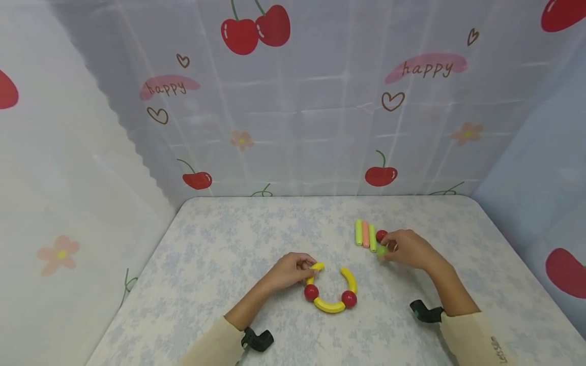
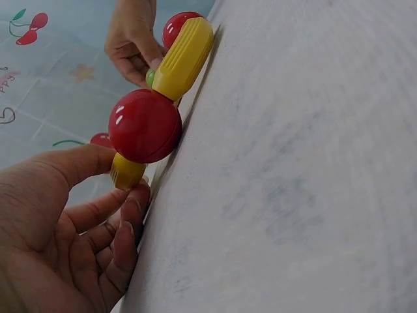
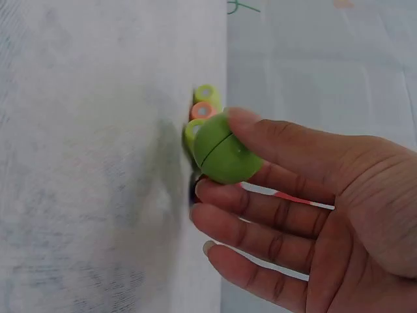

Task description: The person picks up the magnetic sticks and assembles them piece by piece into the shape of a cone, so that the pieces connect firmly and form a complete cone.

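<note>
My left hand [image 1: 291,269] pinches the curved yellow rod [image 2: 128,171] at the left end of an unclosed ring. That ring joins curved yellow rods [image 1: 330,306] with two red balls [image 1: 349,299] and has a gap at its far side. In the right wrist view, a green ball [image 3: 227,149] with a dark seam sits between the thumb and fingers of my right hand [image 3: 280,202]. In the head view my right hand is at the right, beside a loose red ball [image 1: 381,236] and several straight rods.
Two light green rods [image 1: 359,233] and a pink-orange rod [image 1: 365,234] lie side by side behind the ring. A pale patterned cloth covers the table [image 1: 220,229]. Curtains with printed cherries [image 1: 320,112] hang around the back and sides.
</note>
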`<state>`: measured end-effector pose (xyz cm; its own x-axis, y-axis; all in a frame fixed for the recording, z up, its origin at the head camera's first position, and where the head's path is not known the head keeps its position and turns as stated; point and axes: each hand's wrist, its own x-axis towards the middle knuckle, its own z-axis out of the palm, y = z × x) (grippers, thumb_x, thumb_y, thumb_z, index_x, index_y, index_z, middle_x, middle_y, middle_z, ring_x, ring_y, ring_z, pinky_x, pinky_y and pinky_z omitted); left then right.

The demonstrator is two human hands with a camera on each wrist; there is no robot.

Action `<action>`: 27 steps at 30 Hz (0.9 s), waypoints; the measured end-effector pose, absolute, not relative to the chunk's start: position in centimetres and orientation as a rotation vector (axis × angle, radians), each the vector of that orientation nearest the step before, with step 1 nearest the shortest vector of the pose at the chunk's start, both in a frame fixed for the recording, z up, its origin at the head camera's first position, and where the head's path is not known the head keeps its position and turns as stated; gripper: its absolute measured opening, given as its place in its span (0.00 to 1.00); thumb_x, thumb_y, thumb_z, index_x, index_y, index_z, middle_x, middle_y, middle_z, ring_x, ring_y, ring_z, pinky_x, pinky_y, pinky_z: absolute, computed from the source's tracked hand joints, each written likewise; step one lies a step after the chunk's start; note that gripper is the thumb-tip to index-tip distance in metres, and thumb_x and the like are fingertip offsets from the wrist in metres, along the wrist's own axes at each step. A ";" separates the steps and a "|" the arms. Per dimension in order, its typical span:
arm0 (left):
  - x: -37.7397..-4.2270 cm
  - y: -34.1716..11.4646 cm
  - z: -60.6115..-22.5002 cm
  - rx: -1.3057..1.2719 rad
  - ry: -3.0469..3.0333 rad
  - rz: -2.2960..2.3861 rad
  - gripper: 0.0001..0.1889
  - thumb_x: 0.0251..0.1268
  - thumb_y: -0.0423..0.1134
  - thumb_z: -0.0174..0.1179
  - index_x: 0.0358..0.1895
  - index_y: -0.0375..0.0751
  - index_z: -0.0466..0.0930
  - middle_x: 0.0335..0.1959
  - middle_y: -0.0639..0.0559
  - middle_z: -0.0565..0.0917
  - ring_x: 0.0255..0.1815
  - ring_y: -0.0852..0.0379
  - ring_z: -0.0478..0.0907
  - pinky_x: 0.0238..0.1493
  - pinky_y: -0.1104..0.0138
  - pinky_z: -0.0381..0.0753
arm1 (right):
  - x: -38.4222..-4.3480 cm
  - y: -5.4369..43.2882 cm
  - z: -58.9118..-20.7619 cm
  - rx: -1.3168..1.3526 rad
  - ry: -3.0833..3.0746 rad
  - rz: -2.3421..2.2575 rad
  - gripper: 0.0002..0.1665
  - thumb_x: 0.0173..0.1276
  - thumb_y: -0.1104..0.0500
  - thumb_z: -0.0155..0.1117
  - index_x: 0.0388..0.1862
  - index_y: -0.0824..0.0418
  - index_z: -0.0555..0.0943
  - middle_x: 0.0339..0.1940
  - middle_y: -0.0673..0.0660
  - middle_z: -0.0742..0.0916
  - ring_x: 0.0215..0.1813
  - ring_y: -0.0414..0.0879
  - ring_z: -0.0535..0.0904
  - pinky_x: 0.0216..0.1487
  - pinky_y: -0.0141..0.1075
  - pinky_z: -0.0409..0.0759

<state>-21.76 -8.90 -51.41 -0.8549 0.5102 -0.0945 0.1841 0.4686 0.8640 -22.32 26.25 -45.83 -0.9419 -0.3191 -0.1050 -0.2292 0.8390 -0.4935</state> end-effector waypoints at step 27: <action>-21.8 -8.9 -51.3 0.571 2.335 1.386 0.10 0.68 0.43 0.68 0.48 0.46 0.86 0.29 0.54 0.83 0.24 0.58 0.78 0.27 0.69 0.78 | -21.0 19.7 -46.0 -0.766 2.772 -0.954 0.19 0.60 0.58 0.79 0.50 0.57 0.87 0.34 0.42 0.86 0.38 0.39 0.80 0.37 0.30 0.82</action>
<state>-21.81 -8.92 -51.33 -0.8517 0.5139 -0.1029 0.1559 0.4358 0.8864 -21.00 19.73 -46.03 -0.8663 -0.4962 0.0569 -0.4261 0.6748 -0.6025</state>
